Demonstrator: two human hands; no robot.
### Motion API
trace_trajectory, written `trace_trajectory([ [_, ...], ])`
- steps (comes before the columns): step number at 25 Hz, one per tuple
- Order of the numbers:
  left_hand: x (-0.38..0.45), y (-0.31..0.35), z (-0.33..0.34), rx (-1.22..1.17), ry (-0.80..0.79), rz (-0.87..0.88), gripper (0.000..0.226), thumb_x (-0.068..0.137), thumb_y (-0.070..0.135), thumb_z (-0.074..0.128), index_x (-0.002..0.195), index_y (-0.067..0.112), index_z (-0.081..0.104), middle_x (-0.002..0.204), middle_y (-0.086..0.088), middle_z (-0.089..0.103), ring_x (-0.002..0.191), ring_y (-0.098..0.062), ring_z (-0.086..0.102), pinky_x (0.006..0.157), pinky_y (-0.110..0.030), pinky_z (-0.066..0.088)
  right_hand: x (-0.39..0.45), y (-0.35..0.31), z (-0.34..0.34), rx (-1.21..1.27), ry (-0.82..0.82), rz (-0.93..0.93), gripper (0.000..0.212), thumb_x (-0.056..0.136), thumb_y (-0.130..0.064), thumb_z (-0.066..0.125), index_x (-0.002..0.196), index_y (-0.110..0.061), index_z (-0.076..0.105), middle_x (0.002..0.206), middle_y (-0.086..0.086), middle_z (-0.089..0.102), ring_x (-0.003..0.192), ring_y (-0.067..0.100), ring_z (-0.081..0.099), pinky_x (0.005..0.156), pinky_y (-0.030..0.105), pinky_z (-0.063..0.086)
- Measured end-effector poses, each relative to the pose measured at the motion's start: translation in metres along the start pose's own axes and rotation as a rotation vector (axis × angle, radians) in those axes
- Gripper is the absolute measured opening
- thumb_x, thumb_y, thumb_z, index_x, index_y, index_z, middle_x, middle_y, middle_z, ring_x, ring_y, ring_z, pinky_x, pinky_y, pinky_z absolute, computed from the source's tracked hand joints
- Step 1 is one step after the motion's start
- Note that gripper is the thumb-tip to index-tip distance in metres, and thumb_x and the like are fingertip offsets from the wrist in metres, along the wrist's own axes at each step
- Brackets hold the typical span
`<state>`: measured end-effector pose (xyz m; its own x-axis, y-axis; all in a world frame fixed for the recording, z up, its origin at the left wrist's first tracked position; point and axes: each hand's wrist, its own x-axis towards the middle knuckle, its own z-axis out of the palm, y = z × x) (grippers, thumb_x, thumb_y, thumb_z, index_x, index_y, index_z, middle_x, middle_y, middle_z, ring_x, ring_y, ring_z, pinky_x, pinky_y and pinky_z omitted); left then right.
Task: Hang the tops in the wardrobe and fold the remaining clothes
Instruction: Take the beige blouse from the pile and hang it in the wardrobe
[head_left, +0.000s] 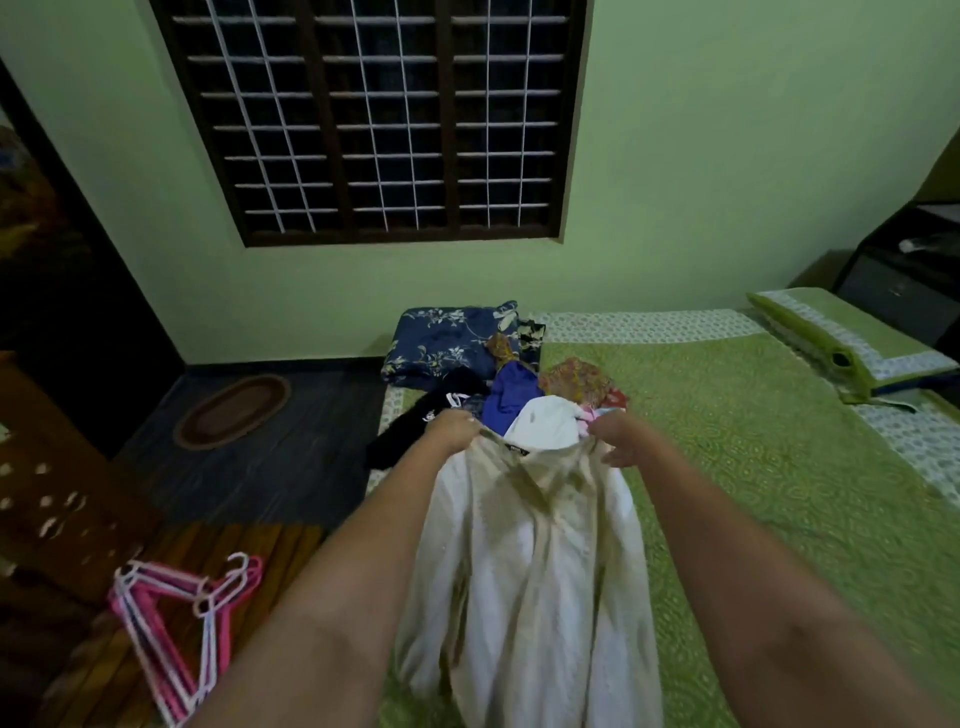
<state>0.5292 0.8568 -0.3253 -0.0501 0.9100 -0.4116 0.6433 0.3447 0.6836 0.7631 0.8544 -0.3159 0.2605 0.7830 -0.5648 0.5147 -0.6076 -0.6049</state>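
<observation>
While both hands, left and right, pinch the shoulders of a cream cotton top above the green patterned bed, it seems ready for hanging, needing one of the pink plastic hangers.

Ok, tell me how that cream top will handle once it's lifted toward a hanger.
Probably floppy: the cream top hangs in soft folds below the left hand and right hand. Likely light, since it drapes thinly. Its loose sleeves may swing or trail.
</observation>
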Motion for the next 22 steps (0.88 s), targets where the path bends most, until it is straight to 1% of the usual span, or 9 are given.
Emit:
trace_trajectory([
  [2, 0.019, -0.003, 0.01, -0.16, -0.011, 0.014, 0.062, 0.093, 0.028, 0.057, 0.148, 0.012, 0.031, 0.148, -0.012, 0.039, 0.13, -0.03, 0.044, 0.103, -0.037, 0.041, 0.026, -0.016, 0.003, 0.006, -0.002, -0.025, 0.023, 0.097, -0.02, 0.051, 0.117, -0.016, 0.041, 0.081, 0.007, 0.047, 0.067, 0.02, 0.048, 0.057, 0.03, 0.043],
  [4, 0.027, -0.013, 0.004, -0.233, 0.035, -0.001, 0.073, 0.093, 0.03, 0.059, 0.152, 0.018, 0.017, 0.153, -0.008, 0.031, 0.134, -0.027, 0.039, 0.103, -0.033, 0.039, 0.054, -0.029, 0.014, -0.008, -0.011, -0.031, 0.042, 0.095, -0.023, 0.055, 0.132, -0.01, 0.04, 0.083, 0.01, 0.049, 0.07, 0.023, 0.05, 0.058, 0.031, 0.043],
  [6, 0.034, -0.038, -0.01, -0.296, 0.059, -0.055, 0.073, 0.095, 0.028, 0.058, 0.153, 0.018, 0.015, 0.153, -0.007, 0.03, 0.135, -0.027, 0.038, 0.098, -0.03, 0.039, 0.071, -0.041, 0.041, -0.059, -0.077, -0.02, 0.045, 0.095, -0.027, 0.054, 0.133, -0.005, 0.041, 0.103, 0.012, 0.052, 0.08, 0.026, 0.054, 0.066, 0.032, 0.045],
  [8, 0.03, -0.076, -0.036, -0.295, 0.086, -0.116, 0.072, 0.095, 0.031, 0.057, 0.152, 0.018, 0.015, 0.155, -0.007, 0.025, 0.138, -0.027, 0.033, 0.103, -0.032, 0.036, 0.075, -0.056, 0.084, -0.112, -0.167, -0.036, 0.039, 0.097, -0.028, 0.051, 0.127, -0.005, 0.045, 0.114, 0.01, 0.047, 0.091, 0.027, 0.054, 0.068, 0.031, 0.046],
  [12, -0.004, -0.195, -0.097, -0.3, 0.23, -0.307, 0.063, 0.096, 0.027, 0.055, 0.149, 0.009, 0.025, 0.149, -0.011, 0.034, 0.137, -0.029, 0.034, 0.107, -0.031, 0.032, 0.058, -0.099, 0.22, -0.257, -0.412, -0.14, 0.042, 0.098, -0.024, 0.05, 0.134, -0.004, 0.044, 0.13, 0.012, 0.046, 0.099, 0.026, 0.055, 0.052, 0.024, 0.045],
  [14, -0.02, -0.268, -0.129, -0.332, 0.366, -0.427, 0.052, 0.094, 0.02, 0.057, 0.141, 0.003, 0.04, 0.142, -0.018, 0.046, 0.128, -0.035, 0.046, 0.105, -0.036, 0.038, 0.038, -0.117, 0.295, -0.348, -0.514, -0.224, 0.042, 0.097, -0.022, 0.051, 0.132, 0.0, 0.049, 0.124, 0.018, 0.053, 0.089, 0.024, 0.053, 0.059, 0.026, 0.042],
  [17, -0.041, -0.373, -0.178, -0.255, 0.449, -0.582, 0.032, 0.095, 0.016, 0.054, 0.121, -0.002, 0.06, 0.124, -0.022, 0.06, 0.116, -0.034, 0.056, 0.095, -0.032, 0.04, 0.012, -0.133, 0.409, -0.449, -0.609, -0.311, 0.036, 0.096, -0.017, 0.05, 0.124, 0.005, 0.055, 0.105, 0.02, 0.059, 0.088, 0.029, 0.059, 0.064, 0.031, 0.043],
  [20, -0.04, -0.462, -0.212, -0.176, 0.451, -0.617, 0.029, 0.097, 0.018, 0.049, 0.116, 0.001, 0.064, 0.123, -0.021, 0.061, 0.116, -0.034, 0.055, 0.091, -0.031, 0.039, 0.003, -0.133, 0.511, -0.508, -0.589, -0.334, 0.03, 0.092, -0.017, 0.05, 0.115, -0.001, 0.064, 0.114, 0.018, 0.065, 0.106, 0.033, 0.062, 0.085, 0.034, 0.049],
  [22, -0.016, -0.524, -0.222, -0.184, 0.415, -0.663, 0.029, 0.098, 0.018, 0.048, 0.115, 0.001, 0.064, 0.121, -0.021, 0.062, 0.116, -0.034, 0.055, 0.09, -0.031, 0.039, 0.011, -0.126, 0.582, -0.515, -0.606, -0.285, 0.028, 0.093, -0.017, 0.05, 0.109, -0.002, 0.067, 0.11, 0.017, 0.066, 0.105, 0.032, 0.062, 0.089, 0.035, 0.049],
])
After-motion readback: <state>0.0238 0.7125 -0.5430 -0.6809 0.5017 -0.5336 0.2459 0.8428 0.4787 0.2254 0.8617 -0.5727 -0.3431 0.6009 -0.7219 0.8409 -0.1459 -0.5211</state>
